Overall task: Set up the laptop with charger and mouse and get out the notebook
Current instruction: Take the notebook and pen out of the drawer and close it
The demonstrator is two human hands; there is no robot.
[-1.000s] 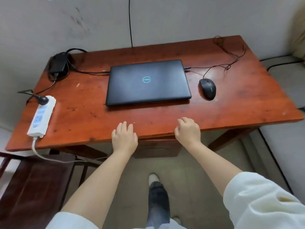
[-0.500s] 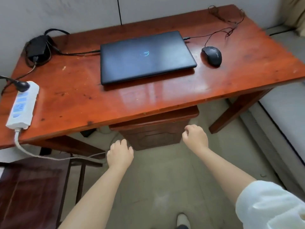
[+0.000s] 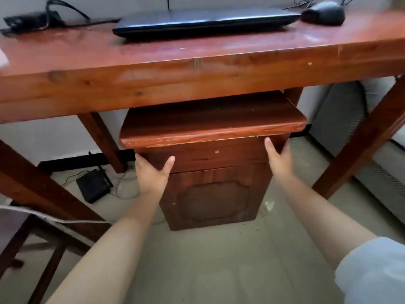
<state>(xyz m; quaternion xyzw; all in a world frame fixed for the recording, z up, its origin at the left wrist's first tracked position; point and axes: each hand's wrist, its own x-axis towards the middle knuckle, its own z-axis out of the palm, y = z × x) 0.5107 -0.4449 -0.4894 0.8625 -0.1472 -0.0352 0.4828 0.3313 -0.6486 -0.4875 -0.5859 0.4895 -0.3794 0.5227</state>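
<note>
My left hand (image 3: 153,174) is spread open against the left front corner of a small wooden cabinet (image 3: 215,194), thumb on the drawer front and fingers wrapping toward its side; it presses rather than clutches anything. My right hand (image 3: 277,156) is open too, laid flat along the cabinet's right front edge just under its overhanging top. Neither hand carries an object.

The cabinet stands on the floor beneath a red-brown wooden table (image 3: 197,75), which serves as the reference for everything else. On the table, toward its far edge, lies the black laptop (image 3: 203,24) with its lid shut. Just right of the laptop sits the black mouse (image 3: 324,13), its thin cable trailing off behind it. At the table's far left is the dark charger (image 3: 28,21), a cable running from it toward the laptop; whether it is plugged in I cannot tell from this low angle.

By my judgement the laptop, charger and mouse are already placed, though the lid is yet to be opened. The notebook is nowhere in sight. I take it to be inside the cabinet under the table, likely in the upper drawer (image 3: 201,155), which is closed. Getting the notebook out remains.
</note>
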